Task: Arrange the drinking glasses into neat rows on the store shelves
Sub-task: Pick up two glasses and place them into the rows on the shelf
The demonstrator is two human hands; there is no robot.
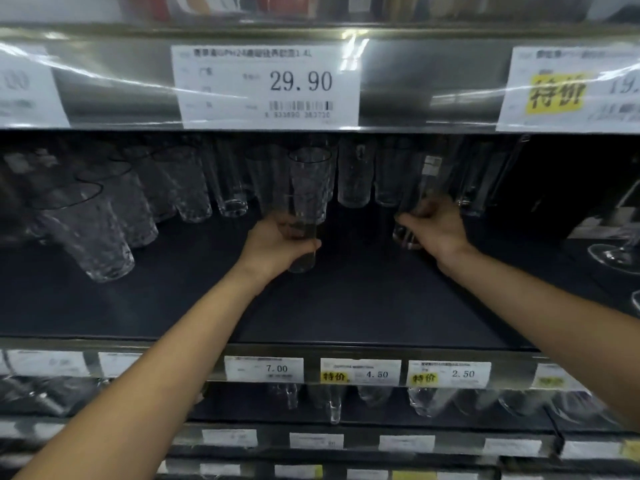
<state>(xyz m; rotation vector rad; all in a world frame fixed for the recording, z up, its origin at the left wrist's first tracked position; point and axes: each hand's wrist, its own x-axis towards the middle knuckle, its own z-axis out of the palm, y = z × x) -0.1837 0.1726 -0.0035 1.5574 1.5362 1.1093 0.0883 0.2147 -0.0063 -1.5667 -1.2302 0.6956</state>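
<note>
2 bare hands are seen reaching into a dark shelf (346, 299) stocked with clear drinking glasses. The left hand (277, 247) is closed around the lower part of 1 tall glass (308, 202), which is held upright just in front of the back row. The right hand (436, 226) is wrapped around the base of a second tall glass (415, 202), which is tilted slightly, its top leaning toward the right; a small label is visible near its rim. On the left side of the shelf, about 5 textured tumblers (93, 233) are lined up in a diagonal row running from front to back, though the rear ones are blurred and hard to count. Several more tall glasses stand at the back between the 2 hands; their exact number cannot be told. At the far right edge, the base of 1 stemmed glass (613, 254) is partly seen. A large price tag (266, 86) reading 29.90 is fixed to the shelf edge above, and 3 smaller tags reading 7.00 (265, 369), 4.50 (361, 372) and 2.50 (449, 374) are fixed below.
</note>
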